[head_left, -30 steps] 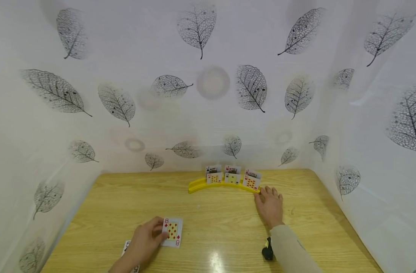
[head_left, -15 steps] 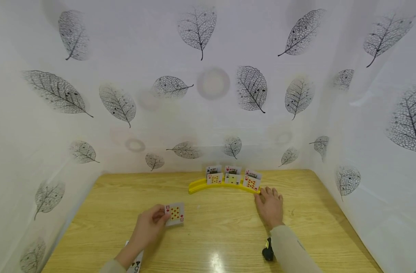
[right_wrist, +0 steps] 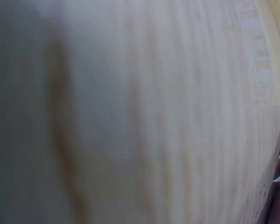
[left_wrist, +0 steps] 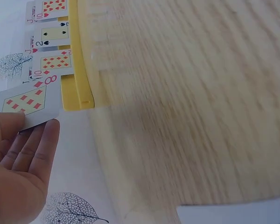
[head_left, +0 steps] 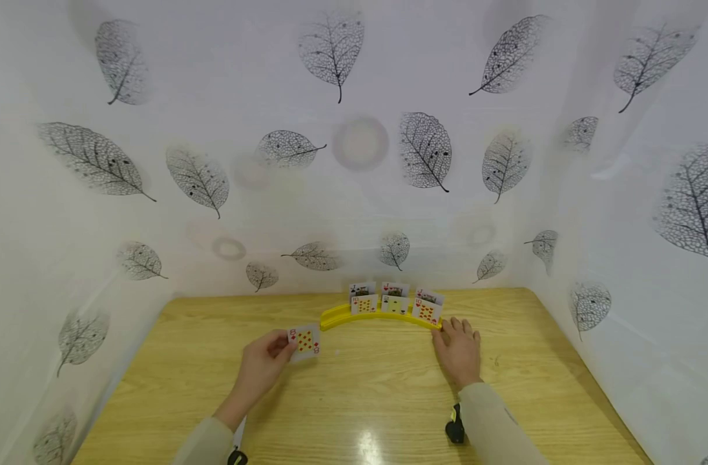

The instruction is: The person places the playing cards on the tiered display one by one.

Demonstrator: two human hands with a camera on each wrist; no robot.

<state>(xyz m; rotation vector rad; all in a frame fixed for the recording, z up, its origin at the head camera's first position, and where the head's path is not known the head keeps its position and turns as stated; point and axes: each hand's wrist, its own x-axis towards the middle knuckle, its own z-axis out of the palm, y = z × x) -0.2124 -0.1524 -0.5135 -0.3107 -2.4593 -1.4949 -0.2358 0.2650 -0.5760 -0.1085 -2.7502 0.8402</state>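
My left hand (head_left: pixel 261 365) pinches an eight of diamonds (head_left: pixel 305 341) between thumb and fingers, face toward me, just left of a curved yellow card holder (head_left: pixel 336 316). In the left wrist view the eight (left_wrist: pixel 30 100) overlaps the holder's near end. Three pairs of cards stand in the holder: in front a ten of diamonds (head_left: pixel 364 305), a two of spades (head_left: pixel 394 305) and a ten of hearts (head_left: pixel 426 311), with jacks partly hidden behind. At the holder's right end rests my right hand (head_left: pixel 460 352), its fingers extended; the right wrist view catches it only at the edge.
A white card (left_wrist: pixel 238 212) lies on the wooden table (head_left: pixel 360 381), mostly hidden beneath my left forearm in the head view. Beside the right sleeve is a black object (head_left: pixel 456 426) with a yellow part. A leaf-print curtain (head_left: pixel 365 194) hangs around the table.
My left hand has carried the eight of diamonds forward and slightly right, toward the holder's left end. The right hand and the standing cards have stayed in place.
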